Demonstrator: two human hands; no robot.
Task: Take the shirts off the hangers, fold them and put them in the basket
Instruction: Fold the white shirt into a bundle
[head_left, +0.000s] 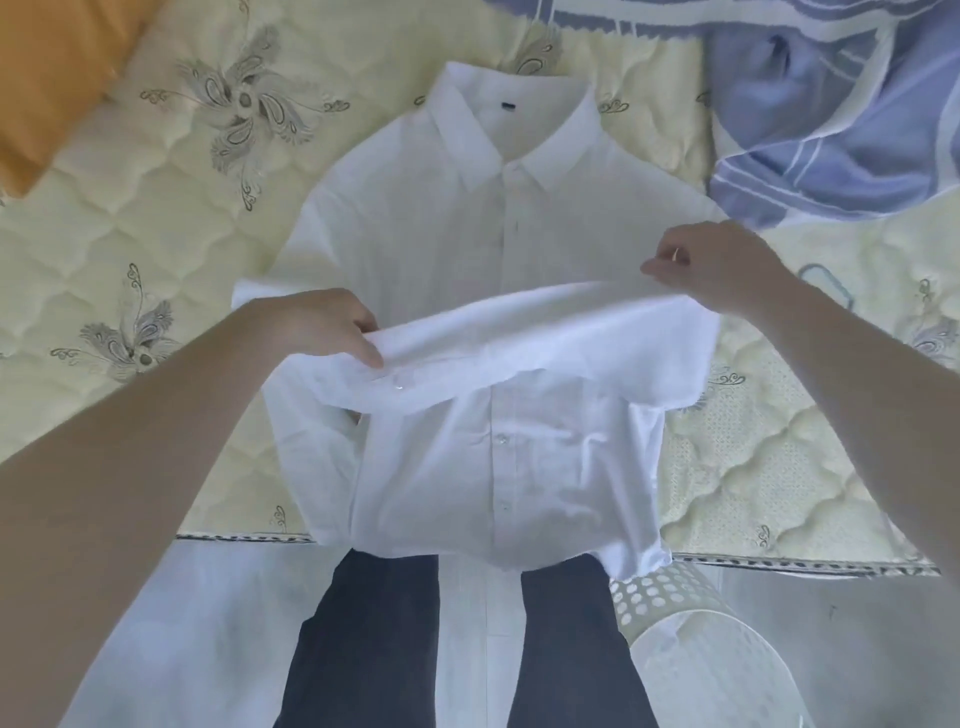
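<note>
**Q:** Where is the white shirt (467, 234) located?

**A:** It is laid front-up and buttoned on the quilted mattress (156, 234), at the centre of the view. The collar (509, 124) is directed toward 12 o'clock. The hem is draped over the mattress edge toward 6 o'clock.

**Q:** How are the hands engaged?

**A:** A raised fold (519, 338) of the shirt's fabric is stretched across the chest. Its 9 o'clock end is grasped by the left hand (322, 327), with the fingers curled over the cloth. Its 2 o'clock end is pinched between thumb and fingertips of the right hand (727, 265).

**Q:** What else is labelled?

**A:** A white perforated basket (675, 597) is seen below the mattress edge at 5 o'clock, just beside the hem's corner. A blue striped cloth (831, 145) is bunched at 1 o'clock. An orange pillow (47, 78) is placed at 11 o'clock. Dark trousers (374, 623) are seen at 6 o'clock.
</note>
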